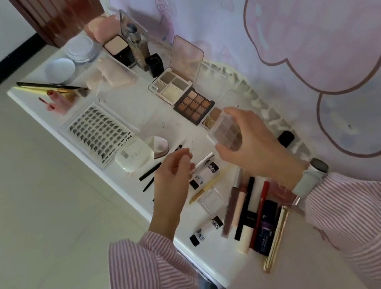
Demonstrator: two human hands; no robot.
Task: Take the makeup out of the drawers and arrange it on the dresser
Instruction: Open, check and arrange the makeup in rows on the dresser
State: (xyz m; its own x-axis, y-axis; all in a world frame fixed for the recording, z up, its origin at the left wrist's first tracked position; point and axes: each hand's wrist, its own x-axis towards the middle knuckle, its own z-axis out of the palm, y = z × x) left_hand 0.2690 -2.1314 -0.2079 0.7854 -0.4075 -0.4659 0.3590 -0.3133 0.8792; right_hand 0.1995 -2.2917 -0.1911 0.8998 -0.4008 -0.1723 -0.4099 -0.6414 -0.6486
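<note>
My right hand (252, 144) grips a small clear eyeshadow palette (225, 133) with brown and mauve pans, held above the white dresser top (142, 102). My left hand (171, 172) hovers just left of it with loosely curled fingers, holding nothing that I can make out. Beneath it lie a silver-capped pen (203, 161) and a small white tube (204, 174). Two open palettes (171, 85) (194, 105) lie further back. A row of lipsticks and pencils (248, 208) lies near my right wrist.
A false-lash tray (99, 132), a white compact (133, 157) and a sponge (158, 144) lie on the left. Brushes (48, 87), puffs (60, 70), a foundation bottle (139, 47) and a clear organiser fill the far end. The pink curtain wall (290, 26) runs along the right.
</note>
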